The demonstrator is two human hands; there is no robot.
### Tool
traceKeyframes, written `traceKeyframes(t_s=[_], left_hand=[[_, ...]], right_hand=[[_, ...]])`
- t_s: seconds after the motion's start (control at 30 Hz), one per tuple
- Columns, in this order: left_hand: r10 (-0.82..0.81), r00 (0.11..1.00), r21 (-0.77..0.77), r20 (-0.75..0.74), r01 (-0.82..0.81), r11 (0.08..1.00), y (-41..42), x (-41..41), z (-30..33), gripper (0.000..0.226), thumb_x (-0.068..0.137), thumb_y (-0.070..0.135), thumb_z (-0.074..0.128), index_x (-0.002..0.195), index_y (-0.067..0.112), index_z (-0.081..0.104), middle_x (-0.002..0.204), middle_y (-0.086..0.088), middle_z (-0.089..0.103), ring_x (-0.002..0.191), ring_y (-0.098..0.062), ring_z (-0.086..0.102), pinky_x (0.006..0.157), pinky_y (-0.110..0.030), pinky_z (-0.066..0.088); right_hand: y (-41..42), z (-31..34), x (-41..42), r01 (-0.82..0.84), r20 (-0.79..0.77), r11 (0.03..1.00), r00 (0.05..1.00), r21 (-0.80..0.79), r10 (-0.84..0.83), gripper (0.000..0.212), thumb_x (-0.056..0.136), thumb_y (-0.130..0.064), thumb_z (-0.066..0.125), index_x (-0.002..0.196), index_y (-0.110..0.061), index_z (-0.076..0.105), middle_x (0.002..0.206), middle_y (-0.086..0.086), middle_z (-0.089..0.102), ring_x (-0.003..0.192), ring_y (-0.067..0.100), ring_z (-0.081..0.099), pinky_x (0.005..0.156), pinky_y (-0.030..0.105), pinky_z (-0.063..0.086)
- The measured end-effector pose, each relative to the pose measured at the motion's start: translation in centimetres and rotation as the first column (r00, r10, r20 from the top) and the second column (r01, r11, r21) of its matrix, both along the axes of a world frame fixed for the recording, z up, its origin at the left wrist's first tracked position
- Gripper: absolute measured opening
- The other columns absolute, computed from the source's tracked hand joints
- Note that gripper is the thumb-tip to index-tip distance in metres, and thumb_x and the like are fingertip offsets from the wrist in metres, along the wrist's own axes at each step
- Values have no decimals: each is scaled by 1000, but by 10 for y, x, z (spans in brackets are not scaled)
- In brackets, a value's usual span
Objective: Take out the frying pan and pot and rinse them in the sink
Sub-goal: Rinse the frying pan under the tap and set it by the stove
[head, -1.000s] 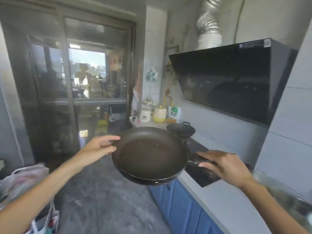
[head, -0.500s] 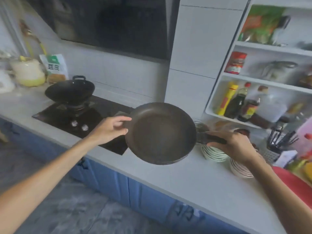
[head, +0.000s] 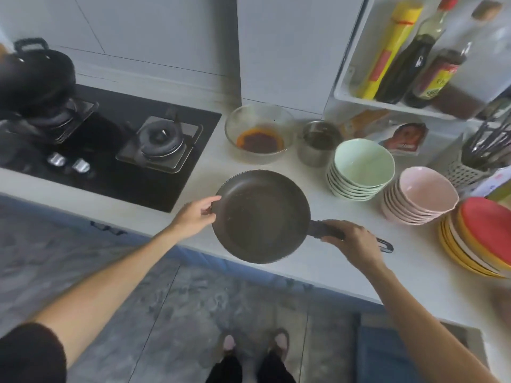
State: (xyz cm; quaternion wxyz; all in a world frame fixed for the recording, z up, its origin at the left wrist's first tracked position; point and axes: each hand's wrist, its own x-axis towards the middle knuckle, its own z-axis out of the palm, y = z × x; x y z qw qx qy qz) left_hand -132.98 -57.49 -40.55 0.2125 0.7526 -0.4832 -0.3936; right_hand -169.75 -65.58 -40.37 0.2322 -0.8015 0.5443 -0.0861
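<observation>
head view: frying pan out and in both hands, no rinsing yet

head view shows the frying pan (head: 262,217) held level over the front edge of the counter (head: 414,272). the right hand (head: 352,240) is wrapped around its black handle, fingers curled on it, with the handle's end loop sticking out past the wrist side. the left hand (head: 195,217) pinches the rim on the opposite side, thumb on top and fingers under.

as a judgement, the first part of the task is half done: the pan is out and dry-looking, not yet rinsed. no sink can be made out with certainty; a blurred edge shows at the far lower right, beyond the right forearm. the pot is left to fetch; a dark wok (head: 36,76) sits on the stove (head: 110,161) well beyond the left hand, and whether it is the pot meant cannot be told.

beyond the right hand stand green bowls (head: 362,167), pink bowls (head: 423,194) and plates (head: 481,233). bottles (head: 409,56) on the shelf carry labels, but the writing is too blurred to read.
</observation>
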Motion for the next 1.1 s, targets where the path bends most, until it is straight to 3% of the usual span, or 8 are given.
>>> traceKeyframes(t_s=[0.4, 0.53, 0.63, 0.73, 0.8, 0.87, 0.97, 1.1], left_hand=[[-47, 999, 6, -6, 47, 999, -21, 21, -56, 53, 84, 15, 59, 133, 33, 50, 111, -6, 69, 108, -19, 64, 102, -39, 44], [-41, 999, -25, -31, 40, 999, -21, 22, -71, 50, 88, 15, 61, 136, 24, 49, 118, -11, 66, 124, -17, 54, 106, -30, 39], [-90, 996, -6, -15, 90, 996, -24, 19, -68, 51, 90, 19, 59, 139, 25, 45, 133, -10, 57, 130, -18, 48, 106, -29, 36], [-180, 983, 89, 38, 176, 980, -14, 19, -63, 57, 94, 33, 52, 146, 29, 29, 147, -5, 43, 136, -21, 39, 110, -35, 32], [-263, 961, 122, 89, 252, 960, 2, 15, -49, 62, 95, 39, 47, 149, 28, 19, 154, 0, 30, 141, -20, 30, 112, -37, 28], [-321, 936, 123, 142, 305, 944, 22, 14, -32, 64, 96, 40, 44, 150, 24, 15, 158, 2, 21, 143, -19, 27, 113, -37, 26], [-322, 905, 154, 277, 289, 945, 62, 6, 5, 59, 97, 46, 36, 147, 17, 26, 155, -3, 29, 140, -24, 32, 110, -39, 29], [-250, 844, -5, 474, 287, 958, 127, -28, 95, 54, 95, 56, 19, 112, 27, 61, 121, -2, 63, 118, -30, 54, 87, -39, 40]], right_hand=[[5, -50, 21, 71, -45, 992, 996, -100, -76, 34, 79, -28, 71, 112, -22, 66, 99, 2, 72, 86, 31, 64, 75, 39, 49], [12, -63, 24, 97, -70, 980, 991, -175, -111, 34, 78, -24, 72, 111, -18, 66, 97, 6, 72, 83, 34, 64, 77, 41, 49], [20, -60, 30, 118, -142, 982, 980, -146, -139, 38, 82, -20, 67, 119, -15, 60, 117, 9, 66, 100, 36, 60, 94, 44, 42], [35, -41, 43, 174, -287, 985, 944, 17, -162, 52, 88, -23, 58, 137, -14, 43, 149, 14, 36, 132, 34, 39, 112, 42, 25], [62, -24, 47, 231, -287, 966, 939, 119, -189, 58, 90, -30, 55, 142, -15, 34, 155, 10, 23, 138, 29, 31, 113, 39, 25], [91, 2, 47, 262, -265, 945, 942, 197, -206, 60, 90, -34, 53, 143, -16, 32, 154, 6, 27, 136, 25, 36, 109, 37, 30], [142, 52, 35, 280, -248, 931, 943, 232, -222, 54, 90, -37, 50, 140, -21, 37, 141, 4, 48, 127, 23, 46, 102, 33, 36], [232, 129, 1, 286, -255, 955, 920, -78, -296, 42, 91, -36, 48, 132, -28, 48, 130, -1, 59, 118, 24, 54, 95, 33, 40]])
